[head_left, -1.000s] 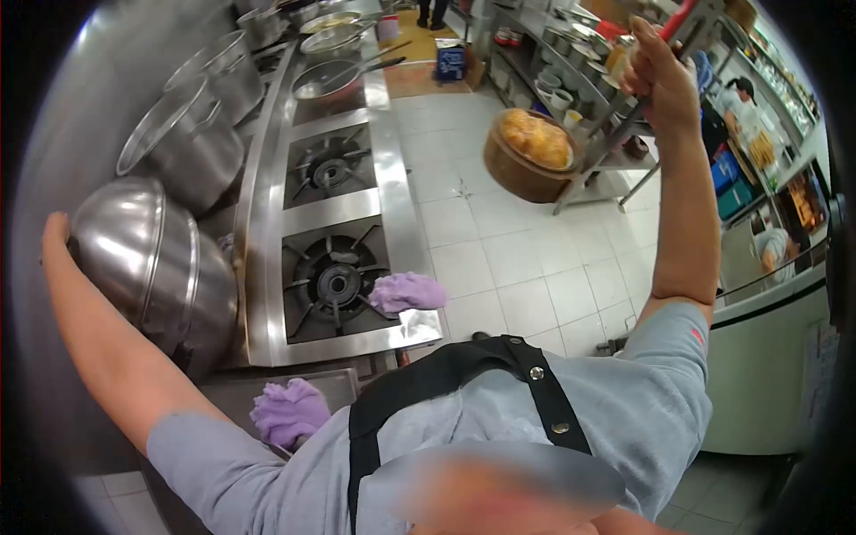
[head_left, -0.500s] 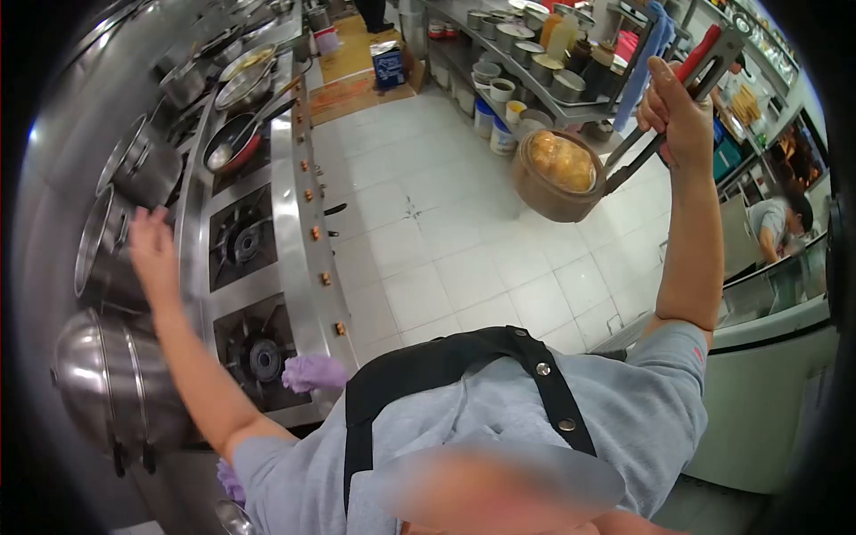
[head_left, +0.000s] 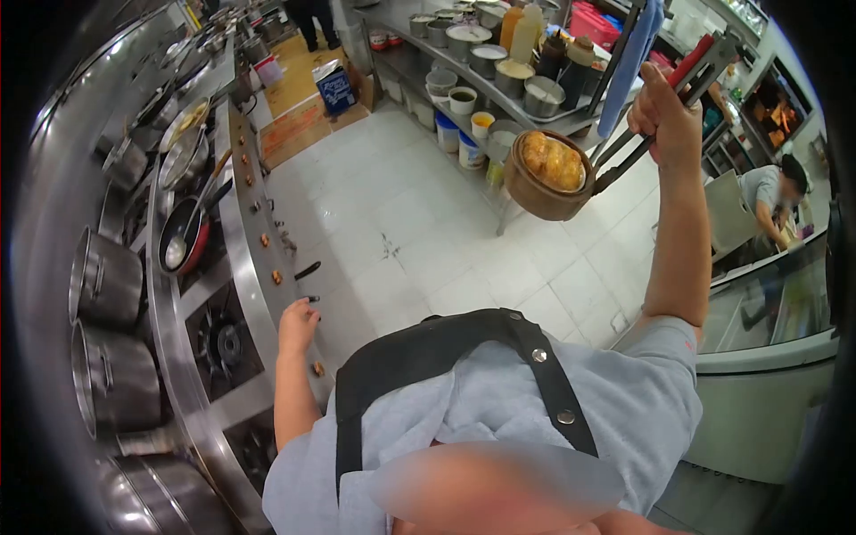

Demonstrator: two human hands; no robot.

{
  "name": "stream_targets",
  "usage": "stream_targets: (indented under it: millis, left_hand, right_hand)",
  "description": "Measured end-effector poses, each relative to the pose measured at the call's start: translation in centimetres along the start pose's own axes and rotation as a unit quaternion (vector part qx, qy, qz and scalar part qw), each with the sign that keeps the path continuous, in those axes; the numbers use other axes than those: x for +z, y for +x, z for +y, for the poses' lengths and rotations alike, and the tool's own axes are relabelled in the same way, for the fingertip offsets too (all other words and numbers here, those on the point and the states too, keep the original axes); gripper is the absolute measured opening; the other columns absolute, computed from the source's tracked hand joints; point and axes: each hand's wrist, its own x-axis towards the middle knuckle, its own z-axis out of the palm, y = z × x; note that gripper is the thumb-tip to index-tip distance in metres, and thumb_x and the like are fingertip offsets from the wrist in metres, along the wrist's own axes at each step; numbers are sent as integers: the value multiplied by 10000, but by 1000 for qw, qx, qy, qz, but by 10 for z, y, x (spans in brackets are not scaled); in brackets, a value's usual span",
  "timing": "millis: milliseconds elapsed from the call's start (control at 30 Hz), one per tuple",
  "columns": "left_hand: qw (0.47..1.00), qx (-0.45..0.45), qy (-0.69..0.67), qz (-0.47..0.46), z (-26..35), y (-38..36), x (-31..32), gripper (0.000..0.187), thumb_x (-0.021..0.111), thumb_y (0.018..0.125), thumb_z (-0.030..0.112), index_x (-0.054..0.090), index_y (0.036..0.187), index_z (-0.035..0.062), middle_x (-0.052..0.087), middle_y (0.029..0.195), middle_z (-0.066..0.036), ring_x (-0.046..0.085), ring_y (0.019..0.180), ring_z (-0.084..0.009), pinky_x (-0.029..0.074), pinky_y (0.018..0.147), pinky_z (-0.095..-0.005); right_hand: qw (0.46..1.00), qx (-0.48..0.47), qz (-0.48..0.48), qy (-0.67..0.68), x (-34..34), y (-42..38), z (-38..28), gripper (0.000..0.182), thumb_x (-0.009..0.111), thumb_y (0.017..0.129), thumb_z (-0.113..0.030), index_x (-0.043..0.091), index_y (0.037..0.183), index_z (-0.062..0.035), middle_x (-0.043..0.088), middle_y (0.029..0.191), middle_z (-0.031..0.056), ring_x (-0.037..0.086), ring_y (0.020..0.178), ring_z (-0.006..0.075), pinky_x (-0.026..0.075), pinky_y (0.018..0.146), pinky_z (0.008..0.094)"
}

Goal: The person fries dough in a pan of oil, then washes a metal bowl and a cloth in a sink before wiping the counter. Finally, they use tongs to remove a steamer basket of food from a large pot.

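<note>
High on the right, my right hand is closed around the handles of a pair of red-handled tongs. Their jaws grip the side of a round brown steamer basket, which hangs over the floor. Golden-brown pieces of food fill it to the rim. My left hand hovers by the front edge of the stove, its fingers loosely curled and nothing visible in them. A small dark lever shows right at its fingertips.
Left, the stove carries a red wok with a ladle, beside tall steel pots. A metal shelf of containers and bottles stands ahead. A co-worker bends over a counter at right; another person's legs are at the far end.
My left hand has dropped from beside the steel pots to the stove's front edge. The view has shifted, with the shelf appearing closer. My right hand still holds the tongs and basket up.
</note>
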Motion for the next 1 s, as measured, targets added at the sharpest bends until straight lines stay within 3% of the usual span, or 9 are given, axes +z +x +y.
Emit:
stream_targets:
  millis: [167, 267, 367, 600, 667, 733, 833, 1000]
  left_hand:
    - [997, 66, 8, -45, 11, 90, 23, 166, 674, 710, 157, 621, 775, 14, 583, 1115, -147, 564, 970, -320, 454, 827, -379]
    - [993, 59, 10, -98, 25, 138, 29, 176, 670, 720, 172, 606, 769, 16, 600, 1044, -149, 567, 931, -323, 455, 792, -386]
    - [993, 84, -8, -85, 13, 179, 51, 198, 674, 719, 195, 594, 758, 18, 606, 920, -154, 570, 872, -322, 453, 744, -398]
    - [982, -88, 36, -163, 1, 243, 61, 249, 682, 707, 248, 608, 766, 18, 612, 836, -177, 587, 814, -340, 466, 724, -404]
    - [972, -168, -23, -165, -29, 250, 78, 261, 682, 703, 255, 617, 778, 14, 615, 819, -183, 590, 800, -352, 471, 724, -403]
    - [982, -144, -11, -124, -68, 249, 102, 267, 673, 712, 261, 632, 811, 17, 621, 793, -187, 595, 798, -357, 473, 718, -396]
    - [951, -244, 47, -184, -163, 231, 175, 277, 660, 739, 290, 645, 841, 33, 633, 788, -187, 615, 799, -335, 479, 705, -381]
    - [916, -350, 14, -196, -178, 246, 175, 284, 655, 744, 299, 647, 844, 33, 636, 793, -184, 619, 800, -328, 479, 703, -379]
  right_hand:
    - [1000, 1, 21, 3, 25, 54, 32, 180, 655, 814, -189, 537, 732, -81, 367, 476, -35, 340, 358, 64, 333, 370, 243]
    - [1000, 10, 25, -3, 46, 91, 63, 161, 653, 813, -179, 549, 755, -70, 366, 482, -37, 336, 359, 62, 331, 373, 243]
    - [1000, 21, 11, -6, 72, 129, 99, 145, 662, 803, -176, 567, 783, -69, 367, 488, -41, 336, 375, 58, 324, 379, 231]
    - [998, 15, -67, 12, 138, 240, 209, 150, 631, 822, -148, 528, 761, -58, 353, 482, -40, 330, 375, 62, 335, 377, 238]
    - [996, 2, -83, 24, 162, 275, 239, 152, 630, 821, -141, 528, 754, -49, 373, 486, -34, 337, 377, 62, 339, 375, 236]
    - [990, 28, -129, 48, 184, 315, 268, 156, 648, 807, -144, 536, 758, -48, 386, 490, -35, 344, 380, 58, 342, 375, 233]
    - [987, 27, -144, 59, 223, 369, 313, 182, 660, 802, -173, 535, 742, -56, 400, 492, -32, 364, 385, 58, 342, 383, 230]
    - [982, 21, -176, 71, 280, 449, 374, 263, 668, 792, -217, 494, 648, -82, 415, 492, -31, 378, 393, 56, 350, 392, 233]
